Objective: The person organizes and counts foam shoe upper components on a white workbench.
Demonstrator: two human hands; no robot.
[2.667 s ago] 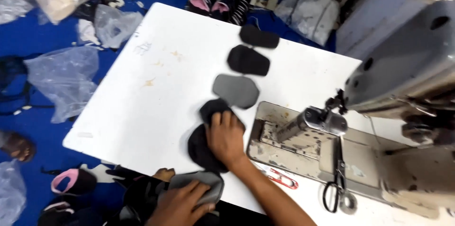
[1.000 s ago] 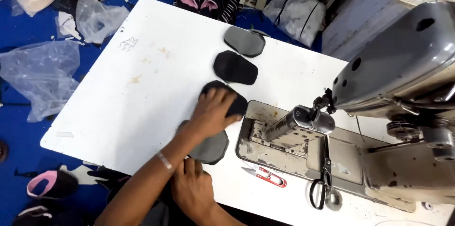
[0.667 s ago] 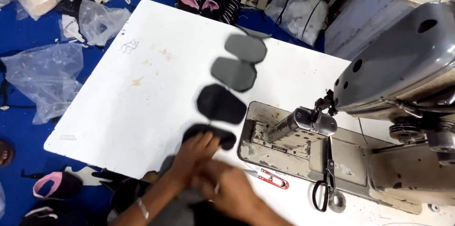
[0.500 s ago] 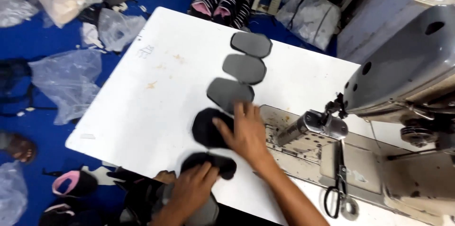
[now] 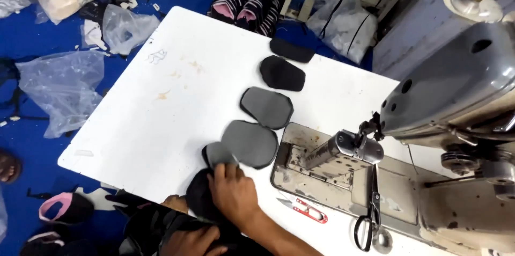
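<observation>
The left hand (image 5: 190, 241), half cut off at the frame's bottom, rests on dark fabric, its grip unclear; the right hand (image 5: 233, 194) has drawn back from the row, fingers flat, pressing a new grey piece (image 5: 219, 154) onto the white desk (image 5: 161, 111); beyond, four pieces (image 5: 266, 107) now trail away, the farthest hard to read.
</observation>
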